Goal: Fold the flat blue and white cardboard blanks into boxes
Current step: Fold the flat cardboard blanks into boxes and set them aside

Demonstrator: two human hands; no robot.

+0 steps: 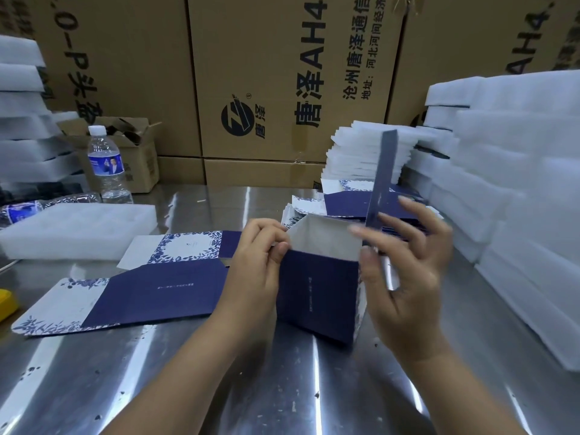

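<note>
A half-formed dark blue box (317, 293) stands upright on the steel table (238, 381), its white inside showing at the open top. My left hand (254, 265) pinches the box's upper left corner between thumb and curled fingers. My right hand (408, 265) holds the right side, thumb against the wall and fingers spread beside a long blue flap (383, 171) that sticks straight up. A flat blue and white blank (138, 293) lies to the left. A pile of more flat blanks (345, 202) sits behind the box.
White foam trays are stacked high at the right (514, 189) and left (22, 120); one foam tray (78, 227) lies flat at the left. A water bottle (106, 164) and a small open carton (138, 155) stand behind it. Large brown cartons (282, 73) wall the back.
</note>
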